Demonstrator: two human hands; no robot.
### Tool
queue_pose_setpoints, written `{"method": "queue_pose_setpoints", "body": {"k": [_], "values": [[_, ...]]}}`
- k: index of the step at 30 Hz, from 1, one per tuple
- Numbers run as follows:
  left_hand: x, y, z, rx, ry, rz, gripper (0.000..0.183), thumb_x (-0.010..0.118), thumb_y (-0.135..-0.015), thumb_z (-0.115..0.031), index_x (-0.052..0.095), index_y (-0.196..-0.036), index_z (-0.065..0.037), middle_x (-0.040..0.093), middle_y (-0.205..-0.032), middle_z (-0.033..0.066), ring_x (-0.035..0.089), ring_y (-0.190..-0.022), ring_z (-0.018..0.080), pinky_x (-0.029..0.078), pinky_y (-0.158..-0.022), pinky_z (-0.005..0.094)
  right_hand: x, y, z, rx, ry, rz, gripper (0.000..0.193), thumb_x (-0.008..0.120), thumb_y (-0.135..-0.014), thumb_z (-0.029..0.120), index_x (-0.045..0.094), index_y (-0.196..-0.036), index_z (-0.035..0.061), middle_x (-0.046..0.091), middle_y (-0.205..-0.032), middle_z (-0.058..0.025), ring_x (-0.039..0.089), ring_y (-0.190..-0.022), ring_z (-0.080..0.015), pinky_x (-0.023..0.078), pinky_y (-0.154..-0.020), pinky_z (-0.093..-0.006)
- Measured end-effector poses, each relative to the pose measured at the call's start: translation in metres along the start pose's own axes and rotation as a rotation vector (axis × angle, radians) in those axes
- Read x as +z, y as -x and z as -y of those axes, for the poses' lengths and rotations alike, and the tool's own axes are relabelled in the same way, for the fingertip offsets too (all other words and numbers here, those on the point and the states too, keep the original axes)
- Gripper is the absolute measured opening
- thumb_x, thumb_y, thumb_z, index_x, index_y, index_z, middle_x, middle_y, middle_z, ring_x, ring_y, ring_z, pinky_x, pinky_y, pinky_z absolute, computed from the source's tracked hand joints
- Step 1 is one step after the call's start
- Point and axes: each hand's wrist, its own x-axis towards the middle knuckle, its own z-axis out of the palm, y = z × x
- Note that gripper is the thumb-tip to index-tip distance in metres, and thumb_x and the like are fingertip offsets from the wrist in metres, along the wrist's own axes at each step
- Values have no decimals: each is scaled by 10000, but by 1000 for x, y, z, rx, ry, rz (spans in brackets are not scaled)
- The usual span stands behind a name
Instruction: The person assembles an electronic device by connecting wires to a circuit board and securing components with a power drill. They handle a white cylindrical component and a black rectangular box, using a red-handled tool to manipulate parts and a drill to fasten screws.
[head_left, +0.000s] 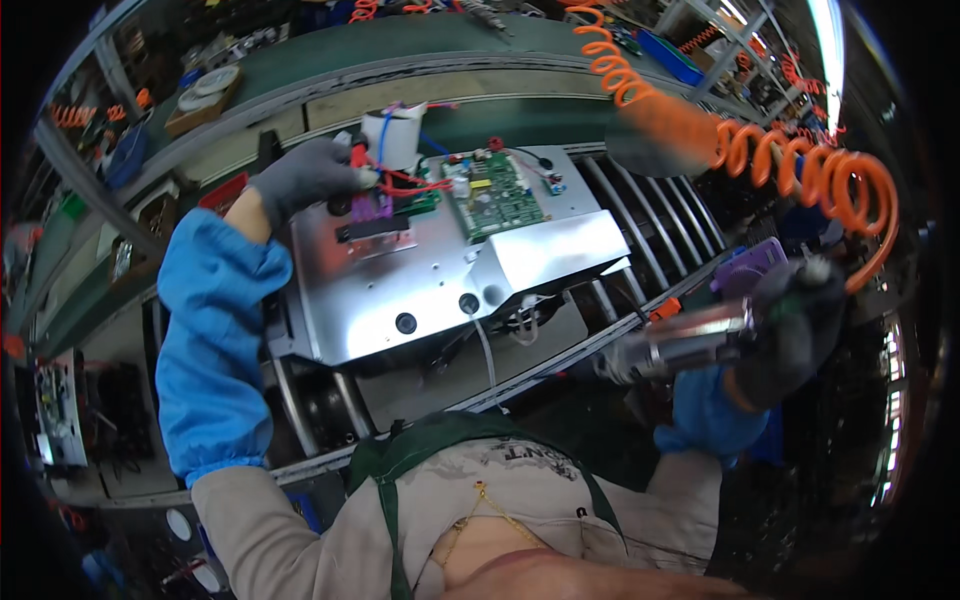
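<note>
My left hand (310,180), in a grey glove, reaches over the left far part of a silver sheet-metal panel (375,300). Its fingers are closed beside red wires (415,184) and a purple part (372,206); exactly what they grip is hidden. A green circuit board (500,200) is mounted on the panel, right of the wires. Off the panel's right side, my right hand (795,320), also gloved, is wrapped round a silver air screwdriver (695,338), blurred by motion. An orange coiled hose (745,150) runs down to that hand.
Under the panel lies a roller conveyor (650,220) with metal rails. A white part (395,138) stands behind the wires. From the panel's front edge hangs a pale tube (488,360). A purple object (750,265) sits near my right hand. White discs (208,90) lie in a box far left.
</note>
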Motion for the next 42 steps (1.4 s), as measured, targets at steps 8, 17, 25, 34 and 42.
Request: {"method": "queue_pose_setpoints", "body": {"k": [8,17,25,34,42], "values": [[-6,2,6,20,-119,-29,302,741,-741,-288,648,-804,-8,591,-631,70,556,-526,145,447,-473,304,153,-29,-79,-165,-107,361,365,656,-802,-16,513,-1137,-3,632,-857,-42,611,-744,-80,522,-666,-236],[-7,-1,0,-62,-241,16,254,732,-766,-205,664,-903,-1,565,-668,39,531,-572,116,436,-502,264,164,-34,-127,494,-633,907,630,812,-655,126,510,-1198,23,628,-1066,-150,639,-954,-232,543,-798,-354],[-7,7,1,-51,-305,-12,248,732,-774,-232,651,-834,-5,565,-647,46,536,-562,120,439,-508,266,191,-1,-128,608,-436,619,572,753,-641,-5,524,-1164,34,639,-957,-102,630,-867,-175,528,-740,-314],[-4,2,-4,-62,-312,13,303,746,-759,-285,644,-806,-3,571,-651,33,534,-568,105,437,-515,253,190,14,-158,705,-177,826,432,740,-681,48,529,-1058,64,614,-936,-18,591,-841,-98,498,-727,-284],[1,8,-4,-118,-278,-59,309,741,-707,-220,642,-906,-5,644,-745,84,605,-676,169,481,-625,296,217,-97,-113,476,-481,530,88,665,-733,54,618,-752,-18,563,-576,-44,480,-439,-70,359,-403,-234]]}}
